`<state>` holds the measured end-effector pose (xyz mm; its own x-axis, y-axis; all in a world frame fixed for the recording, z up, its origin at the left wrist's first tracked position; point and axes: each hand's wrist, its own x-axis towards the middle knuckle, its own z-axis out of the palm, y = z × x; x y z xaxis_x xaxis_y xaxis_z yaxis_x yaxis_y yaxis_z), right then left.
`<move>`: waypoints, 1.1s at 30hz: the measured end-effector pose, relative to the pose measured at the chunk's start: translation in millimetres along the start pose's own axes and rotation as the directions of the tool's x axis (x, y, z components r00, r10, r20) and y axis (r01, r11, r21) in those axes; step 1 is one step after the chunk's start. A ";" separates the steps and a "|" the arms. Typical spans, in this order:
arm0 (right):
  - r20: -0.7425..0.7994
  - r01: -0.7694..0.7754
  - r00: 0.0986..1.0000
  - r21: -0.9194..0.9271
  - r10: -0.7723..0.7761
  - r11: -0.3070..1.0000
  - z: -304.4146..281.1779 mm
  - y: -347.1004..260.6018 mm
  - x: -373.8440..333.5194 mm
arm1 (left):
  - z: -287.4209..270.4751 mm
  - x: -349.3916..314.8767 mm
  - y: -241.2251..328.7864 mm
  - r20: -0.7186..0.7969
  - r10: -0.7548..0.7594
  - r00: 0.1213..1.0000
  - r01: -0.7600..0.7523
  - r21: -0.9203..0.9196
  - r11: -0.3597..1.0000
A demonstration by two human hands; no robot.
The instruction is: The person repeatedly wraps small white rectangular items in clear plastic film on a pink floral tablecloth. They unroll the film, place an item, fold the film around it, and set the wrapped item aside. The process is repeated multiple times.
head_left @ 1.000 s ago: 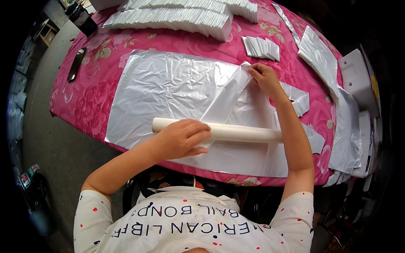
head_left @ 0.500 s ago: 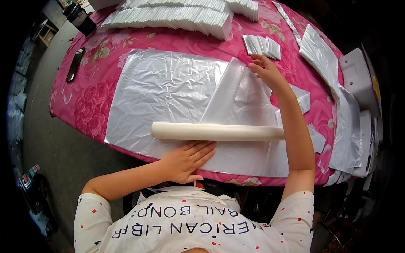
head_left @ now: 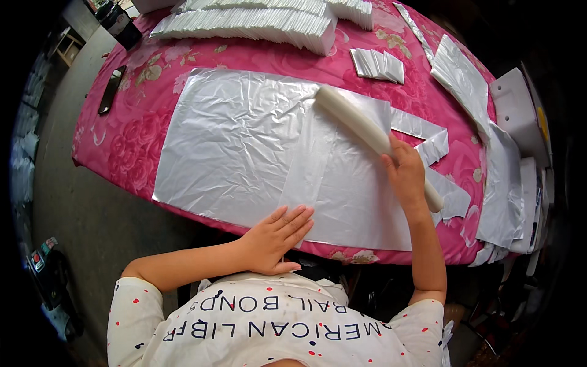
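Note:
A large sheet of thin, translucent silvery-white plastic film (head_left: 226,134) lies crinkled across the table in front of me, with a folded band running down its middle. My left hand (head_left: 282,235) rests flat on the film's near edge, fingers stretched out. In my right hand (head_left: 405,168) is a long off-white roller tube (head_left: 351,117), gripped near its middle. The tube slants over the right part of the film, its far end to the left and its near end to the right. Whether it touches the film I cannot tell.
Long rows of stacked white folded film (head_left: 257,27) stand at the back, with a small fanned stack (head_left: 377,65) nearer. A phone (head_left: 112,90) and a dark bottle (head_left: 118,24) are at left. Film strips (head_left: 422,126), more film (head_left: 465,76) and white boxes (head_left: 520,110) lie right.
My right hand has come back from the far edge and taken hold of the tube, which has turned from lying crosswise to a slant. The raised film corner now lies flat.

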<state>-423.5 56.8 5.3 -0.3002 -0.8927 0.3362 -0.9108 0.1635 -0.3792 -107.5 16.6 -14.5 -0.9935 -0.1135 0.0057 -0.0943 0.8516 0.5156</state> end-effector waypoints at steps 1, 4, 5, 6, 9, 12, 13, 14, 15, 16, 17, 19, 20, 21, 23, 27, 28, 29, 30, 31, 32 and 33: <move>-0.024 -0.080 0.997 -0.066 0.079 0.995 -6.9 14.6 4.5 | -5.9 2.0 -4.5 -0.015 0.067 0.998 -0.068 -0.044 0.997; -0.084 -0.164 0.984 -0.122 0.155 0.979 -17.4 23.0 0.9 | -22.6 10.5 -23.6 -0.029 0.183 0.983 -0.185 -0.091 0.978; -0.027 -0.145 0.989 -0.021 0.144 0.989 -17.8 12.9 -2.0 | -24.4 13.0 -29.8 -0.009 0.172 0.985 -0.172 -0.056 0.983; 0.030 -0.055 0.998 0.035 0.054 0.998 -19.1 -2.6 -8.7 | -22.7 14.2 -31.4 0.013 0.170 0.985 -0.170 -0.029 0.985; 0.155 0.184 0.964 0.197 -0.216 0.963 -8.6 -52.9 -30.4 | -8.9 13.4 -20.8 0.041 0.110 0.993 -0.114 0.132 0.985; 0.180 0.327 0.912 0.227 -0.370 0.917 8.6 -92.8 -47.9 | 8.1 8.9 -0.4 0.015 0.127 0.992 -0.121 0.428 0.896; 0.171 0.373 0.893 0.232 -0.415 0.898 11.8 -98.2 -49.2 | 12.6 5.9 3.8 0.002 0.097 0.995 -0.091 0.351 0.932; 0.169 0.374 0.894 0.225 -0.414 0.900 14.2 -98.7 -45.6 | 16.0 4.2 6.4 -0.009 0.064 0.998 -0.059 0.271 0.961; 0.168 0.378 0.893 0.218 -0.417 0.900 18.0 -98.7 -37.6 | 17.9 2.5 6.8 -0.018 0.073 0.997 -0.063 0.319 0.946; 0.165 0.382 0.893 0.213 -0.418 0.899 22.0 -98.0 -27.7 | 19.3 1.3 6.7 -0.025 0.082 0.996 -0.067 0.369 0.927; 0.153 0.389 0.895 0.195 -0.420 0.900 28.8 -92.9 -16.9 | 20.7 0.2 6.7 -0.031 0.090 0.995 -0.069 0.417 0.906; 0.119 0.391 0.904 0.157 -0.410 0.907 38.7 -82.7 10.0 | 21.7 -0.3 7.2 -0.026 0.081 0.996 -0.062 0.427 0.902; 0.092 0.390 0.910 0.139 -0.404 0.910 44.5 -75.6 24.2 | 21.5 0.1 7.3 -0.022 0.080 0.997 -0.063 0.432 0.900; 0.064 0.393 0.913 0.122 -0.402 0.911 52.8 -68.0 39.5 | 21.3 -0.2 6.8 -0.020 0.076 0.997 -0.059 0.440 0.896; 0.030 0.374 0.925 0.101 -0.378 0.922 58.7 -55.1 67.6 | 20.2 -0.4 7.6 -0.010 0.080 0.997 -0.067 0.454 0.889; -0.040 0.334 0.942 0.035 -0.332 0.942 61.8 -47.2 92.4 | 20.4 -4.3 4.5 -0.045 0.148 0.988 -0.116 0.422 0.899; -0.099 0.353 0.930 -0.026 -0.354 0.935 61.2 -47.4 92.7 | 19.5 -6.9 2.0 -0.064 0.185 0.981 -0.151 0.353 0.923; -0.101 0.353 0.932 0.040 -0.348 0.935 57.9 -47.5 86.4 | 18.4 -9.0 -0.6 -0.085 0.221 0.972 -0.189 0.283 0.940; -0.097 0.358 0.932 0.113 -0.348 0.927 51.1 -57.3 76.5 | 17.2 -12.7 -4.5 -0.106 0.225 0.968 -0.185 0.298 0.936; -0.092 0.362 0.932 0.186 -0.350 0.914 43.9 -65.0 64.6 | 15.8 -16.2 -7.7 -0.129 0.229 0.965 -0.179 0.314 0.932; 0.009 0.384 0.916 0.277 -0.402 0.881 36.0 -68.0 50.0 | 14.7 -17.5 -9.0 -0.146 0.240 0.960 -0.183 0.327 0.927; 0.101 0.395 0.883 0.371 -0.459 0.841 29.5 -71.2 32.8 | 12.8 -17.4 -7.5 -0.144 0.219 0.965 -0.170 0.293 0.941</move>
<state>-360.1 3.5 17.8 0.1816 -0.9053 0.3840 -0.7792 -0.3707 -0.5055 -90.3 18.7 -29.5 -0.9703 0.0035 0.2420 0.0615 0.9706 0.2328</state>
